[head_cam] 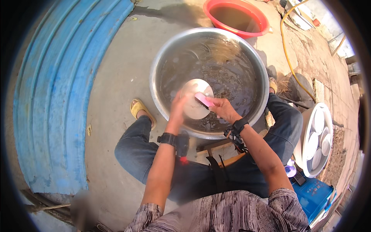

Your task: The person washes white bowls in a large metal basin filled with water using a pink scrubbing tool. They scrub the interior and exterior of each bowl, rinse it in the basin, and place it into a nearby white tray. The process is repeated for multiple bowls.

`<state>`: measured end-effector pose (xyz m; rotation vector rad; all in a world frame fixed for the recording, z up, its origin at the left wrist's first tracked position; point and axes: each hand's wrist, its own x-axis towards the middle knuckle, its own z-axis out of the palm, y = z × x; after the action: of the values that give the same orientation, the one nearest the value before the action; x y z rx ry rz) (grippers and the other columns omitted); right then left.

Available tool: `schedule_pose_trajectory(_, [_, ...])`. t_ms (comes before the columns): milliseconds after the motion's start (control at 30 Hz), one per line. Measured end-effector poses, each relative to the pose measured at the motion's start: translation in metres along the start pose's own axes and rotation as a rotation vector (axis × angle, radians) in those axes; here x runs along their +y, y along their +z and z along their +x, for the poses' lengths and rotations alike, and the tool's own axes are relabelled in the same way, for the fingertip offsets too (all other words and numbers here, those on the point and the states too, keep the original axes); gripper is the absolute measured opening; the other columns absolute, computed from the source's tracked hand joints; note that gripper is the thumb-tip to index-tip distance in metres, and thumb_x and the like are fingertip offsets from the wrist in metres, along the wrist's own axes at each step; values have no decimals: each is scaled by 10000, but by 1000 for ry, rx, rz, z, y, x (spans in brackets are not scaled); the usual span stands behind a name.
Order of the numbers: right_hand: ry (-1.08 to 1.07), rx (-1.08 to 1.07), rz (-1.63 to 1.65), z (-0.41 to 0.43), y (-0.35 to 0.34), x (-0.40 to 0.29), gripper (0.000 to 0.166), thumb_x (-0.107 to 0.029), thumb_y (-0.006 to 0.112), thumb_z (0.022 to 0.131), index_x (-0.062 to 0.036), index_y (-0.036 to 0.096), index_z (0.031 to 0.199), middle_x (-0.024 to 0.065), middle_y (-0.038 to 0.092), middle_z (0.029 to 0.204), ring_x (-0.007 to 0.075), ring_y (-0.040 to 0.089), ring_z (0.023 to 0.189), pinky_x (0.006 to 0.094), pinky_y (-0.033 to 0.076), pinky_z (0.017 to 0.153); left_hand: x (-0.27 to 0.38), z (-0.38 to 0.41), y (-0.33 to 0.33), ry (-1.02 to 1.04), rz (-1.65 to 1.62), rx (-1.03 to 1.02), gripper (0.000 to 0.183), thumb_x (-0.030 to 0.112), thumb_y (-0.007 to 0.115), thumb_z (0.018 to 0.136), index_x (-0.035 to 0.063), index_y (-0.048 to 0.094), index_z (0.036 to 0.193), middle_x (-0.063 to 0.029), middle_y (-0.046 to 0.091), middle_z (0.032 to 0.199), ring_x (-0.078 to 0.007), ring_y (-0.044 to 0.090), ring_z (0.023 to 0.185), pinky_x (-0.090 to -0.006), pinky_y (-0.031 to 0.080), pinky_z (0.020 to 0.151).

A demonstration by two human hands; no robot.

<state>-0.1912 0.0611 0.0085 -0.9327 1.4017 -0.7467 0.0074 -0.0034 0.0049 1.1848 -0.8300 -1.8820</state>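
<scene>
My left hand (177, 111) grips the left edge of a round, pale metal plate (193, 109); motion blurs the fingers. In my right hand (224, 109) is a pink-backed scrub brush (204, 99) with dark bristles, which lies against the plate's face. Both are held over the near part of a wide metal basin (157, 95). Murky, rippling water (234, 75) fills much of this basin. A curved rim shows faintly under the water at the far left, too unclear to name.
A red plastic basin (207, 13) of brown water touches the metal basin's far side. At right stands a white tub (305, 145) holding several round metal plates, near a blue container (311, 197). A yellow hose (285, 55) curves behind. Blue corrugated sheeting (63, 87) lies left.
</scene>
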Motion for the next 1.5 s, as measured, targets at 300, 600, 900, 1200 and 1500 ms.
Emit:
schedule_pose_trajectory(300, [81,102,456,-15,69,-3,407,-140,630,898,-155,574,1300,-18,640,815,50,492,552,191,393,475,-5,-3,8,273,-278,151,464,76,536,845,42,457,1301,-117,566,1180,-229,571,1050,-360,464,909])
schedule_pose_trajectory(600, [-600,225,-1286,-6,-21,-35,479,-57,560,826,-231,518,1270,123,580,766,316,626,617,411,512,513,-10,3,-3,184,-180,190,366,107,520,888,-16,535,1232,-96,584,1156,-186,569,1032,-327,461,895])
schedule_pose_trajectory(900, [-168,58,-401,-27,49,-4,400,-89,626,859,-170,606,1251,197,671,927,341,647,830,339,511,750,-16,9,1,368,-32,246,373,135,534,902,-36,543,1233,-100,605,1129,-180,566,1022,-312,445,901])
schedule_pose_trajectory(1200, [-309,217,-1098,-5,-16,-28,383,-81,610,853,-284,665,1173,174,677,926,344,634,740,421,511,673,-12,5,-4,107,-48,150,387,177,544,917,-21,533,1249,-119,607,1167,-206,576,1062,-334,449,930])
schedule_pose_trajectory(1500, [146,36,274,-11,0,-8,369,-88,637,873,-143,625,1238,-25,646,793,38,440,485,174,368,416,0,-1,7,69,-212,-5,422,106,553,865,10,507,1273,-114,600,1168,-216,593,1035,-346,474,901])
